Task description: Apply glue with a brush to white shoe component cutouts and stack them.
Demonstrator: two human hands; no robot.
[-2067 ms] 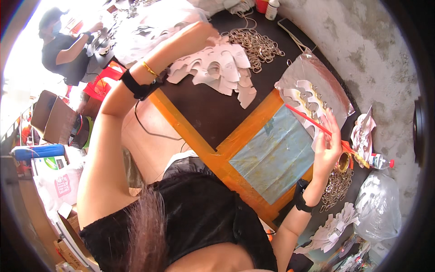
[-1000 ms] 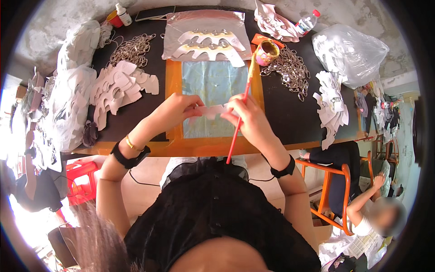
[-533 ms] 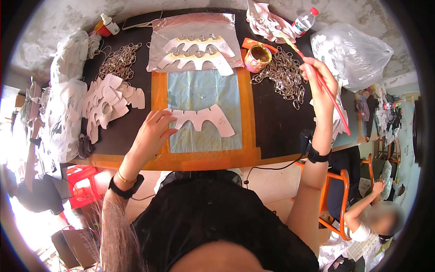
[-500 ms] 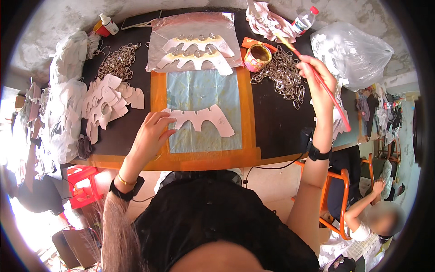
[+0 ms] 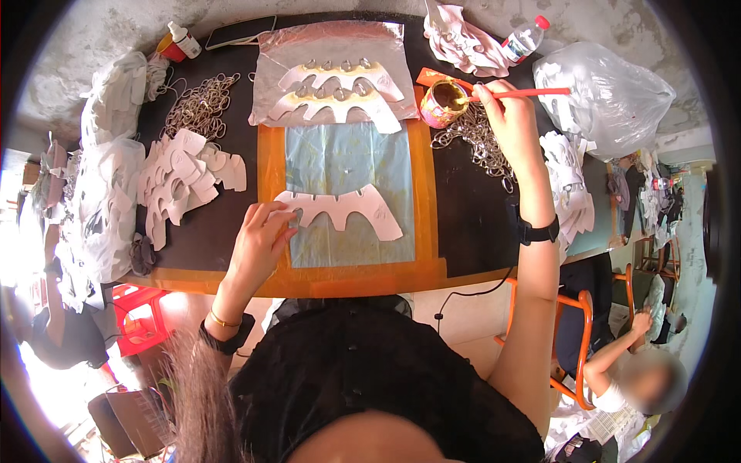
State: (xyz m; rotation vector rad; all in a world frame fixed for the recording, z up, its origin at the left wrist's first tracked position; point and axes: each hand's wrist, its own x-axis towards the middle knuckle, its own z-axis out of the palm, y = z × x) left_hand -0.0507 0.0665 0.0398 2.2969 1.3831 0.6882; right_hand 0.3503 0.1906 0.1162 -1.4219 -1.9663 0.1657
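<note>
A white scalloped cut-out piece (image 5: 343,212) lies flat on a pale blue sheet (image 5: 347,166) framed by an orange board (image 5: 426,193). My left hand (image 5: 258,243) presses down on the piece's left end. My right hand (image 5: 502,116) holds a red brush (image 5: 532,92) by its handle, the tip dipped in a small tin of yellowish glue (image 5: 446,100) at the board's far right corner. Two more scalloped pieces (image 5: 340,92) lie on a clear plastic sheet beyond the blue one.
A stack of white cut-outs (image 5: 181,185) and a heap of metal rings (image 5: 197,104) lie left; more rings (image 5: 478,143) right. Glue bottles (image 5: 181,40), a water bottle (image 5: 523,37), and plastic bags (image 5: 610,92) ring the black table (image 5: 463,231). A seated person (image 5: 633,370) is lower right.
My right hand has swung the brush from beside me up to the glue tin and dipped it. My left hand stays on the white piece on the blue sheet.
</note>
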